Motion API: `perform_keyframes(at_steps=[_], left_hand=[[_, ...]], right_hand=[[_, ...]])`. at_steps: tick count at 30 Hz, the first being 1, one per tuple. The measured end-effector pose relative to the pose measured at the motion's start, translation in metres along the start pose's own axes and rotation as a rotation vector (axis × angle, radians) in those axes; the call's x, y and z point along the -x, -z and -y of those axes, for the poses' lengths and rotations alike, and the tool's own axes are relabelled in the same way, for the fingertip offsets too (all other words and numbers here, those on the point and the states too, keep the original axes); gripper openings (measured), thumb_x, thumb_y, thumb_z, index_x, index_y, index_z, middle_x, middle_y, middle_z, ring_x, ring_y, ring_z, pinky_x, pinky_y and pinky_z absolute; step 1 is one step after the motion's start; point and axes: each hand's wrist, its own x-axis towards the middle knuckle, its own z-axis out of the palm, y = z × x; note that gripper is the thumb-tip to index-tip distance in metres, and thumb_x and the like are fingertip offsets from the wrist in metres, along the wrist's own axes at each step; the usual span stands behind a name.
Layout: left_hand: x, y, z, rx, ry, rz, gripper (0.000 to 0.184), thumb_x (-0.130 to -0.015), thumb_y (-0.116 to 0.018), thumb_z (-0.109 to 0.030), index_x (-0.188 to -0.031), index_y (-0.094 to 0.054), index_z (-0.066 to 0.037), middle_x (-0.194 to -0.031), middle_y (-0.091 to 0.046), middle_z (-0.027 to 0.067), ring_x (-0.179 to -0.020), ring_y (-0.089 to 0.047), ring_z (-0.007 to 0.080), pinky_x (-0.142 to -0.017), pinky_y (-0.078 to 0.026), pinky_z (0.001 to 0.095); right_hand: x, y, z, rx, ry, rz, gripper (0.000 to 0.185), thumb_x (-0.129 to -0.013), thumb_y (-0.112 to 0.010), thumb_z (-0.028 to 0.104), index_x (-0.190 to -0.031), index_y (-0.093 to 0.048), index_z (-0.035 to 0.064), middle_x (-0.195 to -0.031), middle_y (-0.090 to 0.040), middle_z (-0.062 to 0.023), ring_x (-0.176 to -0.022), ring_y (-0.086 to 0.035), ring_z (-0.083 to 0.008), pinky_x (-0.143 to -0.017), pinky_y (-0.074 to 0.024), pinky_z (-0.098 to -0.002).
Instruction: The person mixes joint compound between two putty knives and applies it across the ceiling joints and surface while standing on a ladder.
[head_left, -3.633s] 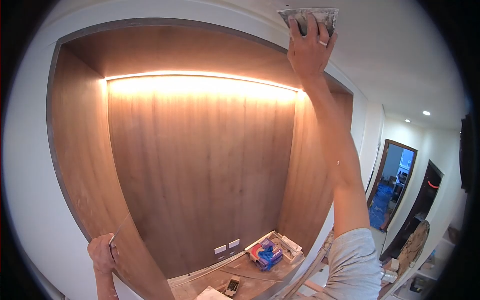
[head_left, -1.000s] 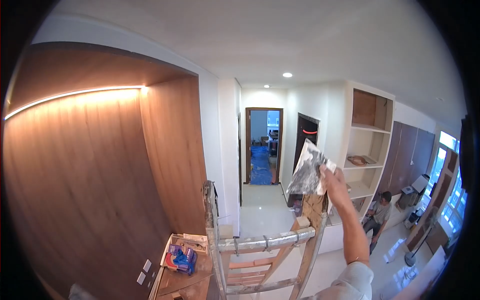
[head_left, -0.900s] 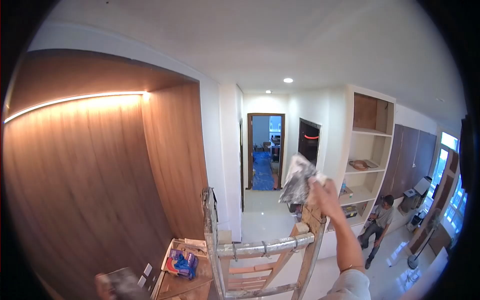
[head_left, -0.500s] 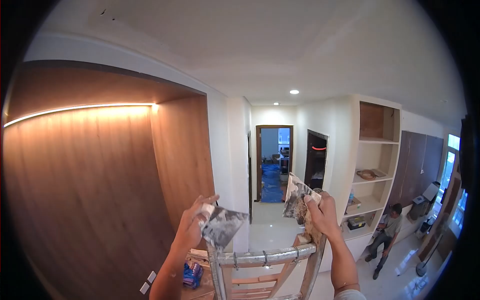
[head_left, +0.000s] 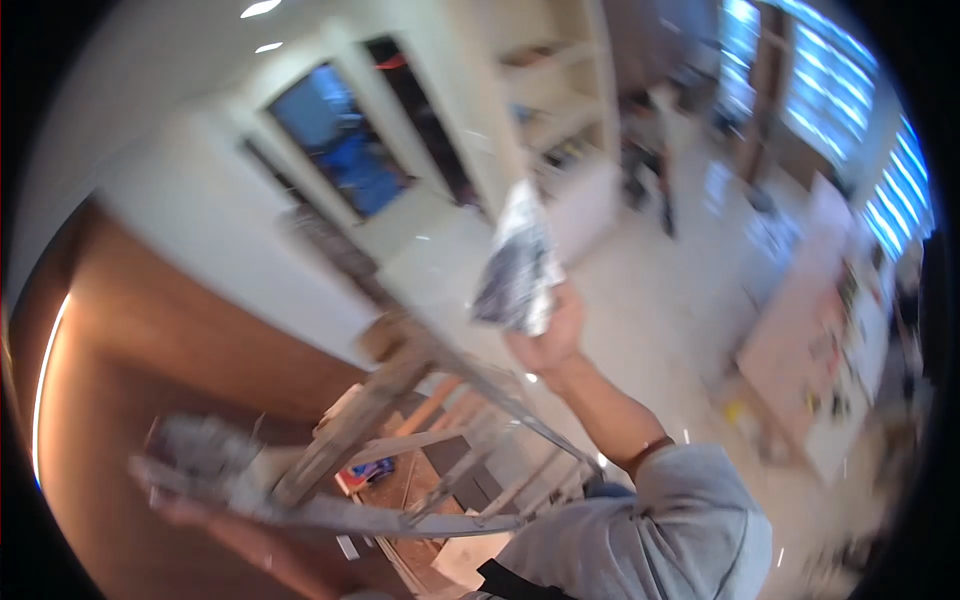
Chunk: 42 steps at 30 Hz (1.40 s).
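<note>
My right hand is closed round a putty knife, its wide metal blade pointing up and smeared with white and dark grey. At lower left, my left hand is blurred by motion; a second putty-smeared blade lies in its grip, beside the ladder top. Between my arms stands a worn stepladder with metal rails and several rungs, tilted in this view.
Lit wood panelling stands at left. Ahead are a doorway and a white shelf unit. A blurred person is beyond the shelves. At right, a cluttered table stands near bright windows.
The view has swung down and to the right and tilted. My left hand has dropped to the lower left with its blade; my right hand still holds its own, higher in view.
</note>
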Motion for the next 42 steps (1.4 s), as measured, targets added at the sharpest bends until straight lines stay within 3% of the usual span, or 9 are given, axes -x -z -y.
perform_keyframes(at_steps=[1,4,5,7,14,23,30,37,42], left_hand=[[-0.025,0.035,0.027,-0.249,-0.38,0.111,0.054,-0.104,-0.042,-0.035,-0.136,-0.056,0.006,-0.131,-0.061,0.0211,-0.114,-0.062,0.0332,-0.098,-0.051,0.0457],[-0.011,0.005,0.025,-0.493,-0.549,-0.032,0.052,-0.105,-0.041,-0.033,-0.133,-0.057,0.007,-0.13,-0.061,0.0207,-0.113,-0.062,0.0327,-0.097,-0.051,0.0451],[-0.005,0.001,0.02,-0.537,-0.556,-0.065,0.051,-0.105,-0.04,-0.032,-0.132,-0.058,0.007,-0.13,-0.062,0.0206,-0.113,-0.063,0.0326,-0.097,-0.051,0.0449],[-0.001,-0.001,0.014,-0.579,-0.565,-0.099,0.05,-0.105,-0.04,-0.03,-0.13,-0.059,0.008,-0.129,-0.062,0.0204,-0.113,-0.063,0.0323,-0.097,-0.051,0.0444],[-0.034,0.043,0.026,-0.303,-0.452,0.021,0.047,-0.106,-0.038,-0.026,-0.129,-0.058,0.01,-0.131,-0.06,0.0202,-0.117,-0.06,0.031,-0.1,-0.048,0.043],[-0.004,-0.031,0.008,-0.206,-0.277,0.031,0.051,-0.104,-0.044,-0.021,-0.141,-0.045,0.013,-0.144,-0.049,0.0207,-0.131,-0.048,0.0283,-0.111,-0.036,0.0382],[0.054,-0.085,-0.028,-0.674,-0.511,-0.074,0.049,-0.101,-0.05,-0.025,-0.132,-0.055,0.014,-0.136,-0.057,0.021,-0.118,-0.057,0.0294,-0.102,-0.043,0.0366],[0.236,-0.219,0.016,0.08,0.256,0.537,0.037,-0.105,-0.05,-0.02,-0.131,-0.052,0.006,-0.13,-0.054,0.0159,-0.119,-0.051,0.0219,-0.101,-0.043,0.0348],[0.293,-0.299,0.037,0.345,0.501,0.531,0.033,-0.106,-0.047,-0.018,-0.127,-0.052,0.007,-0.114,-0.058,0.0118,-0.105,-0.053,0.0182,-0.096,-0.042,0.0307]], right_hand=[[0.019,0.022,0.003,0.081,-0.004,-0.135,0.041,-0.104,-0.045,0.031,-0.133,-0.055,0.0033,-0.127,-0.064,-0.0115,-0.117,-0.061,-0.0239,-0.106,-0.0453,-0.0406],[0.051,0.084,0.014,0.381,0.063,-0.407,0.041,-0.102,-0.05,0.03,-0.131,-0.056,0.0013,-0.126,-0.065,-0.0118,-0.114,-0.063,-0.024,-0.103,-0.0486,-0.0398],[0.068,0.141,0.008,0.528,0.059,-0.455,0.041,-0.102,-0.052,0.03,-0.131,-0.056,0.001,-0.127,-0.065,-0.0116,-0.115,-0.063,-0.0237,-0.103,-0.0485,-0.0394],[0.073,0.123,0.03,0.266,-0.045,-0.34,0.039,-0.103,-0.052,0.029,-0.13,-0.056,0.0006,-0.127,-0.064,-0.0107,-0.121,-0.059,-0.0215,-0.105,-0.0465,-0.0396],[0.055,0.068,0.051,0.629,0.139,-0.257,0.041,-0.107,-0.046,0.024,-0.14,-0.043,-0.0003,-0.133,-0.058,-0.0118,-0.125,-0.057,-0.0244,-0.105,-0.0481,-0.0444],[0.056,0.01,0.052,0.505,0.111,-0.029,0.044,-0.108,-0.042,0.026,-0.144,-0.036,0.0025,-0.135,-0.056,-0.0148,-0.118,-0.063,-0.0292,-0.091,-0.0591,-0.0524],[0.061,-0.017,0.045,0.39,0.101,-0.027,0.043,-0.108,-0.039,0.028,-0.145,-0.038,0.006,-0.136,-0.056,-0.0138,-0.12,-0.061,-0.0332,-0.095,-0.0542,-0.0585],[0.086,-0.007,0.04,0.61,0.698,0.241,0.05,-0.107,-0.041,0.033,-0.15,-0.037,0.007,-0.148,-0.045,-0.0167,-0.136,-0.046,-0.034,-0.113,-0.0378,-0.0588],[0.094,-0.039,0.05,1.306,0.914,0.642,0.054,-0.106,-0.035,0.047,-0.146,-0.046,0.0137,-0.141,-0.051,-0.0189,-0.13,-0.048,-0.0416,-0.107,-0.038,-0.0672]])
